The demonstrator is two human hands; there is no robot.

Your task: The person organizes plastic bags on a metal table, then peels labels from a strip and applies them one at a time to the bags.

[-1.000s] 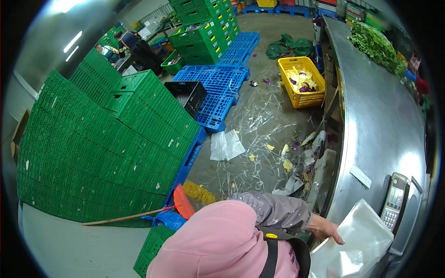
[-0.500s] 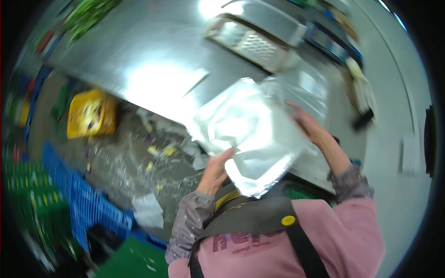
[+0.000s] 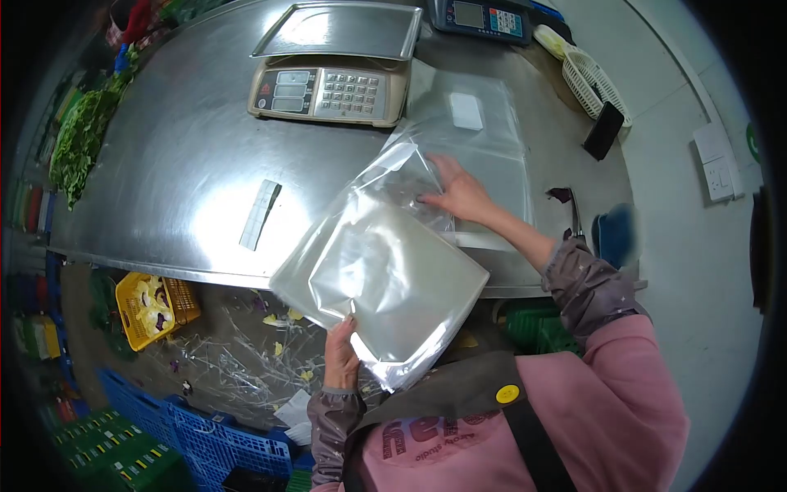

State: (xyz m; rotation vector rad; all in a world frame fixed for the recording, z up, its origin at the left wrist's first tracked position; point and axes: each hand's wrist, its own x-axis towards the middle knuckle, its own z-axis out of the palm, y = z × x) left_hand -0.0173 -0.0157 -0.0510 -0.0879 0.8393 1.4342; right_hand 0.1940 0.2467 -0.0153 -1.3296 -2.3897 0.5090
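Observation:
A stack of clear, shiny plastic bags hangs over the front edge of the steel table, in front of my chest. At its lower left corner my left hand is closed, thumb on top of the plastic. My right hand is at the upper right edge of the stack, thumb and fingers spread apart against the loose film. More flat clear bags lie on the table just beyond that hand, with a white label on them.
A weighing scale and a dark keypad device stand at the back. To the right are a white basket and a black phone. Leafy greens lie far left. Below are a yellow crate, blue crate and littered floor.
The view has turned, bringing the scale more fully into sight. My left hand keeps its hold on the bag stack. My right hand now reaches farther over the stack's upper edge.

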